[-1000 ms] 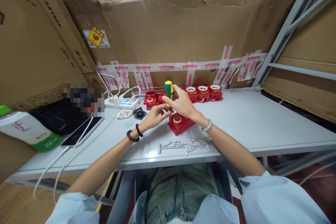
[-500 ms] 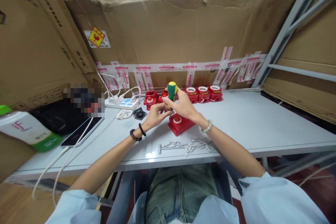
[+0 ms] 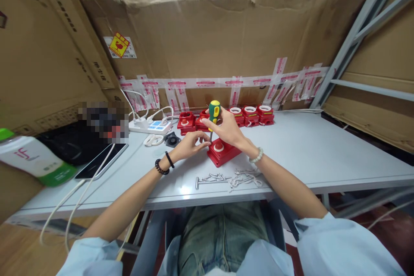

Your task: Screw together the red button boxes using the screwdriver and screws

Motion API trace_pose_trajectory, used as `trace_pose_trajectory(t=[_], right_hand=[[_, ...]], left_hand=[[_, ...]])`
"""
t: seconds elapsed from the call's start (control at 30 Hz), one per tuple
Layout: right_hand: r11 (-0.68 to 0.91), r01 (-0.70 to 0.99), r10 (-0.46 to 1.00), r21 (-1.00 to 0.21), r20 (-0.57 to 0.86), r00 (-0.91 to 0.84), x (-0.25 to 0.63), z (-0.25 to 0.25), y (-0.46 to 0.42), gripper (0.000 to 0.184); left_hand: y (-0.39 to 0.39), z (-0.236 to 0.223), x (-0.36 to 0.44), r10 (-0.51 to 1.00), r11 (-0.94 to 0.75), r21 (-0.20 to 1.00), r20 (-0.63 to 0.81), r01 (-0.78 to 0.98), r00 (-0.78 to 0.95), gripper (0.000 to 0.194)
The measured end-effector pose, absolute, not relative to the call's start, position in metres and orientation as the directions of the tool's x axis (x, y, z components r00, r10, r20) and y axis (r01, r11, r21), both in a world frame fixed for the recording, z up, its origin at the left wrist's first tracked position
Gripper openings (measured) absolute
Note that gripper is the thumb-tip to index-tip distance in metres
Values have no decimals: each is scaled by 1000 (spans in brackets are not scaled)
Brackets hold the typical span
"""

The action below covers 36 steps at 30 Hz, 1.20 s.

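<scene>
Head view, screwdriver [image 3: 214,113]: right hand [image 3: 229,128] grips its handle; slanted pressure could make it slip
Left hand [image 3: 189,145]: beside shaft, can't tell if pinching
Red box [image 3: 223,156]: screwdriver's five o'clock; could skid unbraced

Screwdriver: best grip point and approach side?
Probably its thick green-and-yellow handle, from the right: the screwdriver stands nearly upright, the handle is much wider than the slim shaft, and the left hand sits close to the shaft on the left.

Screws [image 3: 214,178], a screwdriver [image 3: 214,110] and matching red housings [image 3: 250,117] at a cardboard-walled table [image 3: 310,151] suggest a workshop.
</scene>
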State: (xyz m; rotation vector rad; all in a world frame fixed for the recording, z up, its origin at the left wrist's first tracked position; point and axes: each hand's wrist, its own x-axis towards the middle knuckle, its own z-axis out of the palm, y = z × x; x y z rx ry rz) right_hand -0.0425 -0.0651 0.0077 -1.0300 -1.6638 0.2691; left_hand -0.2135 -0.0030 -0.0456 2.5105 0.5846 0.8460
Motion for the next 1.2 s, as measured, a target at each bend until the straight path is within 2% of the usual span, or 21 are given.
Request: trace_pose_trajectory(t=[0.23, 0.4, 0.53, 0.67, 0.97, 1.07, 1.2], right_hand=[[618, 399, 707, -677, 701, 96, -38, 14, -68, 38], [646, 380, 632, -662, 743, 220, -27, 25, -78, 31], [601, 483, 641, -637, 745, 184, -11, 26, -86, 20], [566, 569, 679, -597, 729, 90, 2, 18, -86, 17], [533, 619, 716, -576, 698, 34, 5, 11, -83, 12], [513, 642, 717, -570, 696, 45, 7, 11, -83, 14], [419, 709, 766, -568, 640, 60, 16, 10, -80, 33]], left_hand=[[-4, -47, -212, 517, -816, 531, 491, 229, 701, 21], [-20, -28, -220, 581, -782, 589, 571, 205, 580, 17], [-45, -25, -228, 515, -786, 577, 413, 221, 751, 9], [-67, -35, -232, 412, -813, 534, 245, 233, 878, 11], [-81, -38, -228, 306, -879, 435, 200, 195, 931, 11], [-80, -35, -230, 318, -892, 410, 273, 190, 908, 10], [-72, -33, -221, 440, -884, 384, 494, 266, 750, 16]])
